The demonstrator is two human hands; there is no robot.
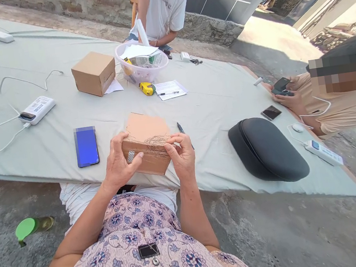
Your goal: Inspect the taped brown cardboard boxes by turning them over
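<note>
Between my two hands, at the near edge of the table, is a small brown cardboard box with dark scribbled lines on its top and front edge. My left hand grips its left side, thumb across the front face near a small patterned label. At the right front corner, my right hand holds the box with thumb and fingers pinched on the edge. A dark pen lies on the cloth just beyond my right hand. To the left of the box rests a phone with a blue screen.
Farther back stand another cardboard box and a basket of items, near a yellow tape measure and a paper sheet. A black case sits right; a power bank lies left. Two other people sit around the table.
</note>
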